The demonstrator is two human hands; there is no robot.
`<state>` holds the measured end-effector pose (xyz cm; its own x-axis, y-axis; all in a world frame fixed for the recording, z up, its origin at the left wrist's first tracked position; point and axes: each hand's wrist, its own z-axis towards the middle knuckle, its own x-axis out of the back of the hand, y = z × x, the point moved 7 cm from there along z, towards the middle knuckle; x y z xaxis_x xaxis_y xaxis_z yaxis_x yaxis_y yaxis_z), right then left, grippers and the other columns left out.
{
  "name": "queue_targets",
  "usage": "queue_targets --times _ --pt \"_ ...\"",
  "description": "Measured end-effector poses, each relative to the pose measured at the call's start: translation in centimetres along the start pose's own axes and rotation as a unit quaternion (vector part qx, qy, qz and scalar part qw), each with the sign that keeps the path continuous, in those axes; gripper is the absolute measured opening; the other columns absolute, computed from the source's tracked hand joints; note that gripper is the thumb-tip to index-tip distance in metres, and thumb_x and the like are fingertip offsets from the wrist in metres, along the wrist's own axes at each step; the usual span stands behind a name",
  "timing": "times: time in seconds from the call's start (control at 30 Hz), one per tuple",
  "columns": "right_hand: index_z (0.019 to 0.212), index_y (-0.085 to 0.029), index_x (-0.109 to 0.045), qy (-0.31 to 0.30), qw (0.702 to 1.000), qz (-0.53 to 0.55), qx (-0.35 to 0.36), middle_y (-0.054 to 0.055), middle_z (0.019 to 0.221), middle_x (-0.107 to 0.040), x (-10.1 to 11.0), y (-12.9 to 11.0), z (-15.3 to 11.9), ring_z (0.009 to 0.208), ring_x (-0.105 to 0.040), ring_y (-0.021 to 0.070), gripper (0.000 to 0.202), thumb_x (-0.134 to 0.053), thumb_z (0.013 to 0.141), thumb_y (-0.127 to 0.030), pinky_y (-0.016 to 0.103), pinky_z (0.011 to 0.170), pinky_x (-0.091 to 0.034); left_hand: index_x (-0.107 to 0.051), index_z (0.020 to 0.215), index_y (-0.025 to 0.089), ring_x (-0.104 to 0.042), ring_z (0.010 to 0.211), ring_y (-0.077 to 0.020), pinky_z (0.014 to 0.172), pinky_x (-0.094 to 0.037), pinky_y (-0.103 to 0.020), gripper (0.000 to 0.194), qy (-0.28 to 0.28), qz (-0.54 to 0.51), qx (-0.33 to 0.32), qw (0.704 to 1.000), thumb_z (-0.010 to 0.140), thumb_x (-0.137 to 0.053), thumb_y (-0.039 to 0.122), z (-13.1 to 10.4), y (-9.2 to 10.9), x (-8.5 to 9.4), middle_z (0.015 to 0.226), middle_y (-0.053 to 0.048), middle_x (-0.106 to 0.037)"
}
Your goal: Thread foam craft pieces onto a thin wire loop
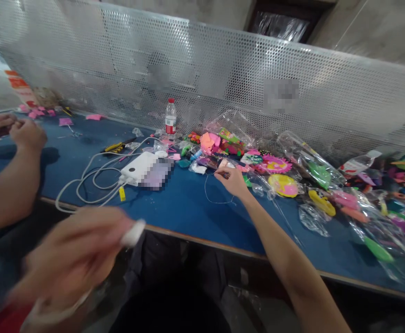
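Close to the camera at the lower left, my left hand [74,256] pinches a small white piece [133,233]; both are blurred by motion. My right hand [230,179] reaches over the blue table [188,210], its fingers pressed together at the edge of a pile of small colourful items. A thin wire or thread [206,193] loops down on the table from beside its fingertips. What else those fingers hold is too small to make out. A white piece [199,169] lies just left of my right hand.
Another person's hands [27,133] work at the far left. A white power bank [140,167] with looped cables, yellow-handled pliers [114,148] and a bottle [170,118] stand or lie left of centre. Plastic-wrapped colourful pieces [320,175] cover the right. A perforated metal screen [219,69] lines the back.
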<state>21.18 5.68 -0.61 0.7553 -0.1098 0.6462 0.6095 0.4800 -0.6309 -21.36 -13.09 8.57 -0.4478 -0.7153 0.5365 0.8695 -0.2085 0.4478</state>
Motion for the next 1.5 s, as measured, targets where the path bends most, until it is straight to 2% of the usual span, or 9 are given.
queue_targets --times 0.1,0.17,0.37,0.7,0.97,1.17,1.3,1.4,1.5 --pt "0.089 -0.023 -0.083 0.000 1.000 -0.002 0.001 0.006 0.089 -0.082 -0.1 -0.3 -0.1 0.065 -0.061 0.0188 0.019 -0.071 0.090 -0.038 0.035 0.067 -0.045 -0.077 0.110 0.027 -0.078 0.099 -0.0241 0.092 -0.066 -0.038 0.023 -0.025 -0.007 -0.142 0.990 0.106 -0.061 0.042 -6.6 3.9 -3.2 0.106 -0.006 -0.083" --pt "0.088 -0.023 -0.083 -0.004 1.000 -0.002 0.000 0.005 0.086 -0.081 -0.2 -0.4 -0.1 0.064 -0.060 0.0182 0.019 -0.071 0.090 -0.037 0.035 0.066 -0.045 -0.072 0.123 0.023 -0.077 0.105 -0.0266 0.097 -0.061 -0.041 0.024 -0.060 0.042 -0.198 0.977 0.111 -0.053 0.031 -7.7 3.2 -5.3 0.116 -0.010 -0.081" --pt "0.088 -0.023 -0.084 -0.005 1.000 -0.005 -0.002 0.004 0.080 -0.079 -0.3 -0.2 -0.1 0.062 -0.057 0.0177 0.020 -0.071 0.089 -0.037 0.035 0.066 -0.044 -0.070 0.129 0.019 -0.070 0.106 -0.0354 0.092 -0.051 -0.048 0.034 -0.193 0.189 -0.156 0.950 0.112 -0.043 0.032 -5.2 -2.2 -8.4 0.112 -0.015 -0.078" --pt "0.089 -0.024 -0.084 -0.007 1.000 -0.007 -0.003 0.005 0.085 -0.081 -0.4 -0.1 -0.2 0.064 -0.060 0.0185 0.017 -0.071 0.088 -0.035 0.035 0.067 -0.047 -0.072 0.135 0.026 -0.032 0.160 -0.0460 0.128 -0.029 -0.067 0.042 -0.175 0.178 -0.164 0.955 0.103 -0.061 0.051 -5.3 1.1 -10.7 0.168 -0.018 -0.045" --pt "0.090 -0.023 -0.084 -0.010 1.000 -0.008 -0.002 0.006 0.084 -0.081 -0.2 -0.6 -0.2 0.069 -0.066 0.0203 0.018 -0.071 0.090 -0.035 0.035 0.070 -0.050 -0.075 0.131 0.027 -0.030 0.162 -0.0473 0.130 -0.025 -0.073 0.042 -0.189 0.137 -0.157 0.960 0.103 -0.058 0.054 -5.1 0.3 -11.6 0.171 -0.017 -0.042" --pt "0.087 -0.023 -0.084 -0.004 1.000 -0.016 -0.013 0.005 0.085 -0.081 0.1 -0.6 -0.2 0.072 -0.066 0.0198 0.015 -0.072 0.090 -0.032 0.036 0.074 -0.051 -0.066 0.144 0.024 -0.028 0.164 -0.0453 0.134 -0.020 -0.069 0.050 -0.175 0.108 -0.147 0.968 0.104 -0.057 0.053 -4.9 0.9 -10.5 0.172 -0.019 -0.036" --pt "0.089 -0.023 -0.085 -0.015 1.000 -0.016 -0.015 0.006 0.086 -0.081 -0.1 -0.2 -0.1 0.072 -0.066 0.0198 0.015 -0.073 0.090 -0.032 0.036 0.074 -0.051 -0.063 0.143 0.022 -0.038 0.159 -0.0409 0.132 -0.033 -0.063 0.049 -0.222 0.031 -0.187 0.956 0.107 -0.052 0.054 -5.2 4.4 -11.0 0.165 -0.019 -0.043" --pt "0.094 -0.023 -0.086 -0.025 0.999 -0.024 -0.011 0.006 0.092 -0.084 -0.4 0.0 -0.1 0.075 -0.068 0.0204 0.017 -0.072 0.090 -0.031 0.036 0.075 -0.052 -0.057 0.148 0.026 -0.050 0.152 -0.0331 0.127 -0.044 -0.053 0.049 -0.333 -0.055 -0.247 0.908 0.108 -0.052 0.053 -5.4 9.6 -13.8 0.163 -0.014 -0.049" --pt "0.100 -0.023 -0.087 -0.029 0.999 -0.038 0.000 0.006 0.094 -0.085 -0.6 0.0 -0.1 0.074 -0.069 0.0197 0.020 -0.069 0.092 -0.029 0.035 0.077 -0.053 -0.058 0.147 0.022 -0.052 0.148 -0.0362 0.125 -0.043 -0.053 0.049 -0.360 -0.058 -0.302 0.881 0.106 -0.057 0.049 -3.8 14.4 -17.5 0.160 -0.015 -0.053"
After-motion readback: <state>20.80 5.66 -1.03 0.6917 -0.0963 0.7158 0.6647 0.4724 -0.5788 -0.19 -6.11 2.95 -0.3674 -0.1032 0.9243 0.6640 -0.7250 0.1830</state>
